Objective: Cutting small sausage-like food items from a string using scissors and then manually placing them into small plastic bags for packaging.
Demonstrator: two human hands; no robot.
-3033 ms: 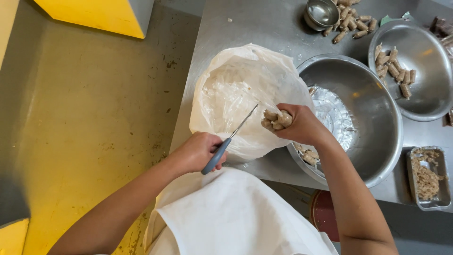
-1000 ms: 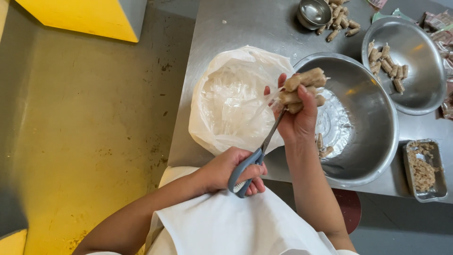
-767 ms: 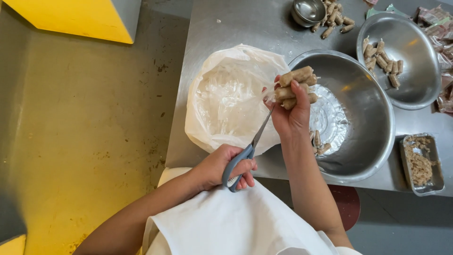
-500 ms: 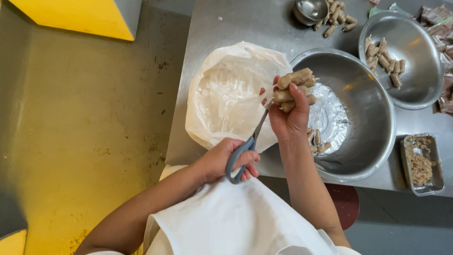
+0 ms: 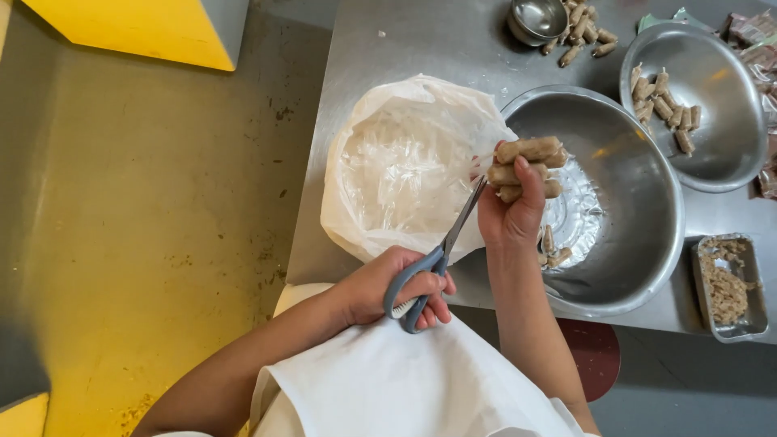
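My right hand (image 5: pixel 511 214) grips a bundle of three brown sausage-like rolls (image 5: pixel 528 167), held sideways over the rim of a large steel bowl (image 5: pixel 639 267). My left hand (image 5: pixel 387 283) holds blue-handled scissors (image 5: pixel 437 257), whose blades reach up to the left ends of the rolls. Under the blades lies a white plastic bag (image 5: pixel 405 166), open and spread on the steel table (image 5: pixel 421 36). A few cut pieces (image 5: pixel 553 249) lie in the large bowl.
A second steel bowl (image 5: pixel 732 154) at the right holds several rolls. A small steel cup (image 5: pixel 540 18) and loose rolls (image 5: pixel 584 36) lie at the back. A small tray of crumbled filling (image 5: pixel 726 287) sits near the front right edge. Yellow floor is at the left.
My right hand lifted the bundle of rolls from low over the bag to above the bowl's rim. The scissors followed and their blades now meet the roll ends.
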